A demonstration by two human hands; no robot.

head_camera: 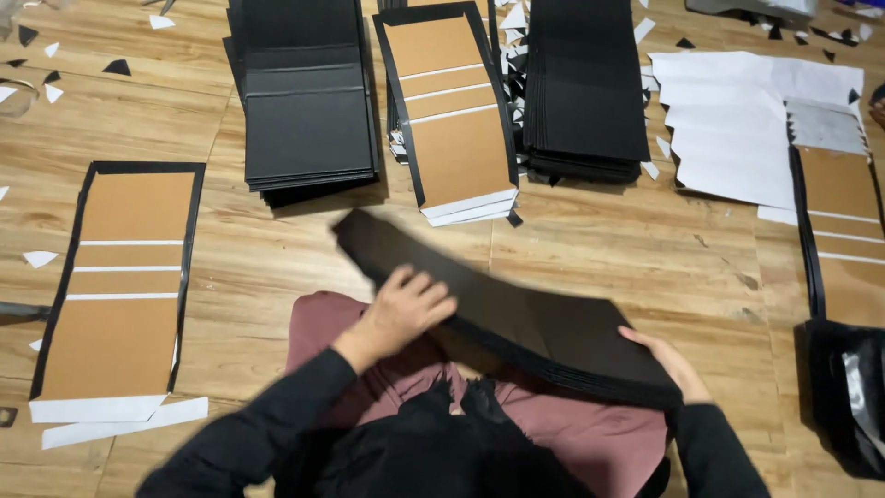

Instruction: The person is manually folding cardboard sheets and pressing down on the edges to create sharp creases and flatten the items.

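Observation:
A long black folded cover, blurred from motion, lies slanted across my lap above the wooden floor. My left hand rests on top of its near left part, fingers curled over the surface. My right hand grips its lower right end, fingers under the edge. Dark sleeves and a maroon garment show below the cover.
A brown board panel with black border and white strips lies at left. Stacks stand behind: black covers, brown-faced panels, black sheets. White sheets, another brown panel and a black bag sit at right. Paper scraps lie scattered.

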